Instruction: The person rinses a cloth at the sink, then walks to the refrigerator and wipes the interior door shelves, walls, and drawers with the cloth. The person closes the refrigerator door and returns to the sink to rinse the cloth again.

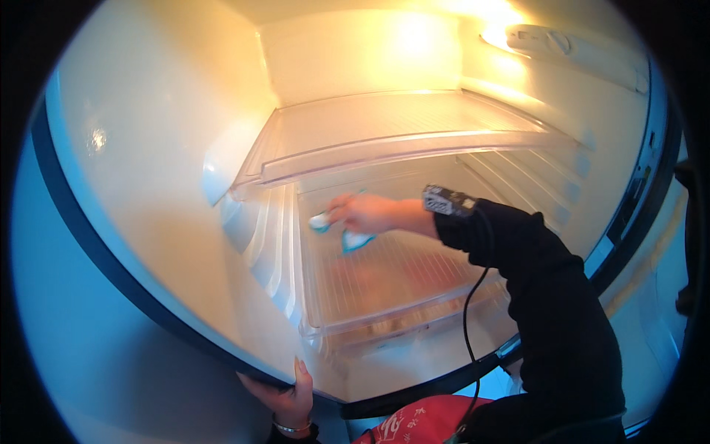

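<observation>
My right hand point(363, 213) reaches into an open refrigerator and grips a white cloth with a teal edge point(358, 241). Part of the cloth bunches out past the fingertips. Beneath it lies the lower clear plastic shelf point(333, 299), with ribbed lines across its surface; whether the cloth touches it I cannot tell for sure. My left hand point(288, 388) holds the refrigerator's side edge point(222, 352) at the bottom left, thumb on the inner white wall and fingers around the dark outer rim.
An upper clear shelf point(405, 119) spans the cavity above my right hand. A control housing with a dial point(558, 42) sits beside the lit lamp at upper right. Ribbed shelf supports point(272, 250) line the walls. A black cable point(468, 327) hangs from the small device point(448, 201) on my right wrist.
</observation>
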{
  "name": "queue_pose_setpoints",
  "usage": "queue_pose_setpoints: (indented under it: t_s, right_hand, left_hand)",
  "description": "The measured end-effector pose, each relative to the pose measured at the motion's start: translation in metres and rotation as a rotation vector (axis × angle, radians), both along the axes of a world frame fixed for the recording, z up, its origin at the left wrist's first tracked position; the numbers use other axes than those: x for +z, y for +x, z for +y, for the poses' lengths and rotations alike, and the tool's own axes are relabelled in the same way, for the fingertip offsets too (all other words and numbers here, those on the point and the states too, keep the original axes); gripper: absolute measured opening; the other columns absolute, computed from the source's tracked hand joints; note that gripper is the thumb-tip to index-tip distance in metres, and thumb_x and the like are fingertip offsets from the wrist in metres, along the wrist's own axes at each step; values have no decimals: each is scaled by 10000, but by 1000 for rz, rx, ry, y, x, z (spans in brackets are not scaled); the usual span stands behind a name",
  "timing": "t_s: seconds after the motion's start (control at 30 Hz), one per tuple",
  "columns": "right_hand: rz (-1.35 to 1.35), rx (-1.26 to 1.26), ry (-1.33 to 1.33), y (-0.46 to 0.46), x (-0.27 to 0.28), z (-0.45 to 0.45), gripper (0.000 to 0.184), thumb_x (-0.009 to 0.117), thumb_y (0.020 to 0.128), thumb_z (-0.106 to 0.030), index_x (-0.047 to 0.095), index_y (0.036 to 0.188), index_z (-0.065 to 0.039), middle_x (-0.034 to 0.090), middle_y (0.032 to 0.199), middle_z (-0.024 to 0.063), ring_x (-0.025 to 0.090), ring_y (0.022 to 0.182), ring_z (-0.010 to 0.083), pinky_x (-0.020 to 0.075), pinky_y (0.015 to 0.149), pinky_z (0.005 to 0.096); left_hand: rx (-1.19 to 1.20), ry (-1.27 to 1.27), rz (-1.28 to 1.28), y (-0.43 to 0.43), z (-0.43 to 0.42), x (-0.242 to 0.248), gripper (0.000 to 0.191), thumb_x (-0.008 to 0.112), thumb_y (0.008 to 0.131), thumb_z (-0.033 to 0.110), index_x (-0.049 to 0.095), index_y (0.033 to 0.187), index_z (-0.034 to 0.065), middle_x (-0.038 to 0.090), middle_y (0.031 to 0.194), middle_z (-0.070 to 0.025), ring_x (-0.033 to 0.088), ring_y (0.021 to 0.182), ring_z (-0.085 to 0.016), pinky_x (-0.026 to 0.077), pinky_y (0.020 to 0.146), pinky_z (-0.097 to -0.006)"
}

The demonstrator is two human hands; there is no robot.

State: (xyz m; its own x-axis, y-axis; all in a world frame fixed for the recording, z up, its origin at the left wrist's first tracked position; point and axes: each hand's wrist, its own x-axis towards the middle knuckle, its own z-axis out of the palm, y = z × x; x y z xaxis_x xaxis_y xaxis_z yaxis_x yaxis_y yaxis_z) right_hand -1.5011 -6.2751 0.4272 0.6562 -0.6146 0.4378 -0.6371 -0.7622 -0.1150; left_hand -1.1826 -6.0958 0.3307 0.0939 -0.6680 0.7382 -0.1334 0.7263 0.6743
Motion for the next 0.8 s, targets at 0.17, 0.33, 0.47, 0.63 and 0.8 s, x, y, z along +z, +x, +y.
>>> queue_pose_setpoints:
  t_s: [0.17,0.33,0.47,0.63,0.8]
  right_hand:
    - [69,-999,88,-117,32,-19,317,511,736,-17,623,1031,-51,585,1032,182,586,932,330,507,748,386]
    - [184,-1337,124,-145,-2,-54,323,509,740,-19,618,1041,-54,591,1010,181,590,920,332,507,746,388]
    - [180,-1209,95,-90,-15,-118,327,508,742,-21,614,1050,-56,595,993,180,593,910,333,507,744,390]
    - [62,-706,49,23,-30,-122,333,506,745,-23,609,1060,-59,601,971,180,597,898,335,508,741,393]
    - [15,-206,11,-13,-24,-55,339,504,748,-26,604,1070,-61,607,949,179,601,886,336,508,739,395]
  left_hand:
    - [31,-18,-17,0,0,0,916,606,695,11,31,1407,22,288,1355,-192,350,1224,-296,293,1022,-429]
    - [7,10,-14,0,6,6,888,599,663,24,80,1383,21,318,1320,-181,384,1191,-285,325,999,-430]
    - [76,160,89,2,9,3,884,600,659,42,84,1376,24,323,1309,-178,394,1173,-280,341,981,-431]
    - [100,111,83,8,6,-9,889,597,664,65,77,1384,28,317,1318,-176,385,1176,-278,331,987,-431]
    - [156,5,87,8,1,-15,897,599,668,71,76,1396,29,298,1343,-183,368,1197,-292,312,1005,-443]
